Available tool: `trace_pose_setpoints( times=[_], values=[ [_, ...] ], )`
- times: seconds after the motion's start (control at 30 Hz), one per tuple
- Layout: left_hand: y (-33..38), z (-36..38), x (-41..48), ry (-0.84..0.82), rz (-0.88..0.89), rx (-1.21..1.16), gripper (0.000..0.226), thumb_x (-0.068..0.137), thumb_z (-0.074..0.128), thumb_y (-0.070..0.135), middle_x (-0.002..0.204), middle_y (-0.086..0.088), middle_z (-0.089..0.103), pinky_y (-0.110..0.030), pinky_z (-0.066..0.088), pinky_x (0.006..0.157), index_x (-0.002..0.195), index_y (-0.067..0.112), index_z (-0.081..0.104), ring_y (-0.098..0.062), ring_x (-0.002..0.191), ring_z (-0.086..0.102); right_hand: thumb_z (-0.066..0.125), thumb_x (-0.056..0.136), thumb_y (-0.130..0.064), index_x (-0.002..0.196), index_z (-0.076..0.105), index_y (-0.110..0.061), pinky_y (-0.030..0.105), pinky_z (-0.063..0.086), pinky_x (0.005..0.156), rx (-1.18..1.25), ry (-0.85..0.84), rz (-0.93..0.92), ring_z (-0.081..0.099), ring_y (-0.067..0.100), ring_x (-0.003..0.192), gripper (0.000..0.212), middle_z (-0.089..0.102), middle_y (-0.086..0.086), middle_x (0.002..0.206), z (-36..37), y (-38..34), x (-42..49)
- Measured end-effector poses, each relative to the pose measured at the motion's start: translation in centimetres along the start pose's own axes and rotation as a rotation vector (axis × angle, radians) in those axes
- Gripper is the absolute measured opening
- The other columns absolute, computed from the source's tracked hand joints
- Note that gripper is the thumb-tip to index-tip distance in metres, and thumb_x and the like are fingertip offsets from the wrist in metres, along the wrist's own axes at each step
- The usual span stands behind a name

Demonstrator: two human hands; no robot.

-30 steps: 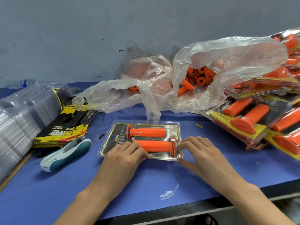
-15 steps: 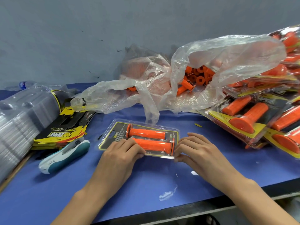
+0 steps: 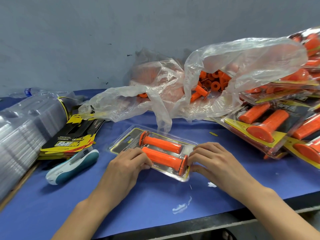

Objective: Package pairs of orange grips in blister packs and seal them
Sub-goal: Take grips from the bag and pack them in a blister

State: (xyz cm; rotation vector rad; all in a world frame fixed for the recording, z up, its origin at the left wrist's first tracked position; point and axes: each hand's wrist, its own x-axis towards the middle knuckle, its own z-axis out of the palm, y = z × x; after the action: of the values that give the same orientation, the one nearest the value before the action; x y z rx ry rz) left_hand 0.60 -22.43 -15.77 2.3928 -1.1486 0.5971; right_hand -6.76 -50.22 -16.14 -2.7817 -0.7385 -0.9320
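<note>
A clear blister pack with a black and yellow card lies on the blue table, turned a little askew. Two orange grips lie side by side inside it. My left hand pinches the pack's near edge at the left end of the front grip. My right hand pinches the pack's right end by the front grip's flange, thumb under the edge. The near right corner of the pack is raised slightly off the table.
A clear bag of loose orange grips sits behind the pack. Filled packs pile up at the right. Printed cards, a white and teal stapler and stacked empty blisters lie at the left.
The pack has turned clockwise and its near right corner has lifted. Both hands have curled their fingers onto its edges instead of pressing flat.
</note>
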Motion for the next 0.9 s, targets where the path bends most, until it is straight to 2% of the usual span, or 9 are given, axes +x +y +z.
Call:
trace_pose_setpoints(
  times=[0.1,0.27,0.37,0.43,0.57,0.67,0.73,0.83,0.9],
  values=[
    [-0.7,-0.3,-0.3,-0.028,0.001,-0.083,0.019,0.088,0.069,0.003,0.097,0.015,0.058,-0.025,0.048,0.075,0.089,0.021,0.065,-0.009,0.089,0.057,0.064,0.093,-0.025,0.088,0.063,-0.025,0.027,0.045,0.086,0.01,0.01,-0.074,0.059,0.013,0.091,0.005,0.062,-0.014,0.092,0.2,-0.4,0.2],
    [-0.9,-0.1,-0.6,-0.061,0.053,-0.066,0.01,0.093,0.058,0.019,0.098,0.012,0.057,-0.024,0.043,0.082,0.095,0.025,0.067,-0.012,0.091,0.055,0.07,0.084,-0.009,0.083,0.063,-0.024,0.025,0.043,0.08,-0.007,0.018,-0.042,0.056,0.015,0.083,0.016,0.06,-0.014,0.087,0.4,-0.8,0.5],
    [-0.7,0.1,-0.5,-0.03,0.062,-0.015,0.013,0.092,0.061,0.014,0.096,0.008,0.059,-0.03,0.046,0.08,0.095,0.024,0.069,-0.015,0.089,0.056,0.073,0.084,-0.014,0.087,0.064,-0.024,0.026,0.042,0.083,-0.033,0.015,-0.015,0.058,0.017,0.086,0.014,0.062,-0.012,0.092,0.4,-0.6,0.2],
    [-0.5,0.1,-0.3,0.005,0.037,0.004,0.017,0.089,0.068,0.006,0.094,0.007,0.06,-0.034,0.05,0.075,0.093,0.022,0.07,-0.017,0.088,0.058,0.073,0.086,-0.026,0.094,0.065,-0.025,0.028,0.042,0.087,-0.019,0.03,-0.002,0.058,0.017,0.09,0.011,0.062,-0.011,0.101,0.5,-1.0,-0.2],
    [0.1,0.2,-0.1,0.022,0.024,0.049,0.021,0.083,0.075,0.003,0.092,0.009,0.062,-0.031,0.048,0.073,0.091,0.023,0.071,-0.015,0.085,0.058,0.068,0.086,-0.046,0.106,0.065,-0.027,0.032,0.042,0.091,-0.018,0.064,0.016,0.055,0.018,0.095,0.027,0.059,-0.005,0.109,1.2,-3.6,-0.1],
    [0.9,0.6,0.0,0.05,0.075,0.067,0.016,0.087,0.071,0.006,0.092,0.01,0.063,-0.024,0.043,0.076,0.09,0.022,0.071,-0.013,0.085,0.055,0.064,0.087,-0.041,0.102,0.07,-0.027,0.037,0.044,0.097,-0.056,0.051,0.075,0.058,0.021,0.108,0.021,0.063,0.0,0.117,1.5,-4.7,0.9],
    [1.1,0.8,0.1,0.062,0.109,0.083,0.012,0.087,0.065,0.011,0.091,0.01,0.063,-0.021,0.039,0.077,0.089,0.022,0.07,-0.012,0.085,0.053,0.053,0.094,-0.035,0.095,0.071,-0.025,0.038,0.047,0.098,-0.058,0.032,0.082,0.062,0.02,0.107,0.02,0.066,-0.003,0.114,1.4,-4.8,1.3],
    [1.0,1.1,0.1,0.068,0.138,0.113,0.008,0.09,0.063,0.018,0.09,0.009,0.063,-0.023,0.041,0.075,0.089,0.022,0.069,-0.013,0.084,0.055,0.046,0.096,-0.033,0.089,0.07,-0.022,0.039,0.048,0.098,-0.037,0.019,0.08,0.063,0.02,0.104,0.028,0.066,-0.002,0.111,1.3,-4.7,1.5],
    [0.5,0.9,-0.2,0.054,0.14,0.149,0.019,0.095,0.056,0.033,0.091,0.009,0.063,-0.028,0.044,0.078,0.089,0.021,0.069,-0.015,0.085,0.059,0.044,0.096,-0.034,0.088,0.069,-0.02,0.039,0.048,0.099,-0.034,0.003,0.088,0.063,0.022,0.103,0.029,0.065,0.0,0.111,1.3,-4.8,1.5]
  ],
)
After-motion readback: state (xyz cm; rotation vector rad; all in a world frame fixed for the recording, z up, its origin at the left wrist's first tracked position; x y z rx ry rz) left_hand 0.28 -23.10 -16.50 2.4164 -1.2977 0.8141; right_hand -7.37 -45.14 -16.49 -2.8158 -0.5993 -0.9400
